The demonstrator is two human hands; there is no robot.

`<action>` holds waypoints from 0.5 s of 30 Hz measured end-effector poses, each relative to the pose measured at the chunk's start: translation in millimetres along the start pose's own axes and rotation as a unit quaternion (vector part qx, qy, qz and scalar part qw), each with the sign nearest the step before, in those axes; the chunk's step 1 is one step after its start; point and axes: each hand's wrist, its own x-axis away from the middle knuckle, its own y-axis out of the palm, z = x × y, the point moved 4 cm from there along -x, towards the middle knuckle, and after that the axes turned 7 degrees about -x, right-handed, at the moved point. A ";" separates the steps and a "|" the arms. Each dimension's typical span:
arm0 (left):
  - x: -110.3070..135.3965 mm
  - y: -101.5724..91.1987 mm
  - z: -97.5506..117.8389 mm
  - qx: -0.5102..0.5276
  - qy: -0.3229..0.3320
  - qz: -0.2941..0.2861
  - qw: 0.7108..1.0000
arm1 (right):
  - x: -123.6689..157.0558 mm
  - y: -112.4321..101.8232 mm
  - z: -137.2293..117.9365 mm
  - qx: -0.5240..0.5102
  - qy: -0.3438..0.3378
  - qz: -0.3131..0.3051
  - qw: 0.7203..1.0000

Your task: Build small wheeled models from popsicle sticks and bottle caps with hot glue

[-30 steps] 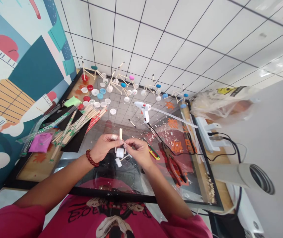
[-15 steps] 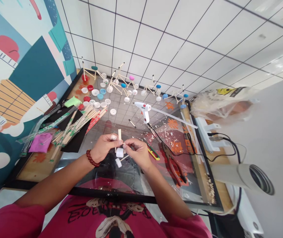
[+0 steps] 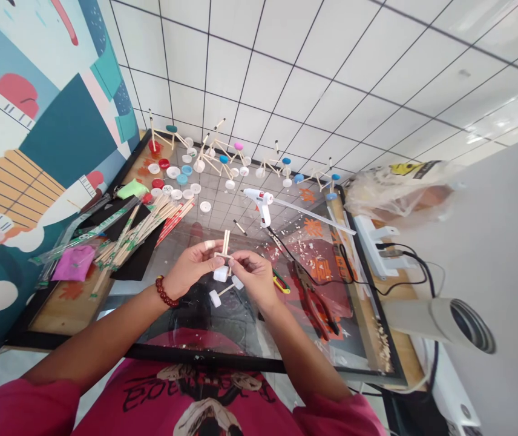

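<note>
Glass-topped table (image 3: 168, 248), black-edged, set against a tiled wall (image 3: 286, 72). Back edge: a row of stick-and-cap assemblies (image 3: 224, 159), standing, with coloured caps and dark-tipped uprights; these look complete. Back left: loose bottle caps (image 3: 173, 172), white, red and blue, apparently unused. Left: wooden sticks (image 3: 143, 230) in a loose bundle, stock remaining. Centre: one stick frame (image 3: 226, 241), two near-parallel sticks upright, held above the glass between both hands. Left hand (image 3: 198, 263): thumb and fingers pinched on the frame's near side. Right hand (image 3: 254, 272): fingertips closed on the same piece, just beside. Below the grip: white caps (image 3: 221, 274) and a thin stick; whether all are joined to the frame is hard to tell. The held piece shows no coloured cap, so it seems part-built. Right: glue gun (image 3: 259, 195), lying out of hand; pliers (image 3: 316, 303); scattered wood shavings (image 3: 302, 242).
</note>
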 end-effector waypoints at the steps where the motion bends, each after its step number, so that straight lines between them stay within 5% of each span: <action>1: 1.1 0.9 1.3 -0.016 0.015 0.002 1.000 | -0.3 -0.8 0.9 -0.011 0.000 0.009 1.000; 8: 7.6 7.9 -1.9 -0.156 0.124 0.023 0.980 | 1.8 1.0 0.4 -0.042 0.007 0.044 0.998; 11: 4.8 8.9 -7.0 -0.087 0.063 -0.008 0.994 | 2.0 1.9 -0.3 -0.047 0.008 0.020 0.999; 15: 3.4 7.8 -7.0 0.064 -0.054 -0.041 0.996 | -3.5 -11.3 1.3 -0.017 -0.022 0.072 0.997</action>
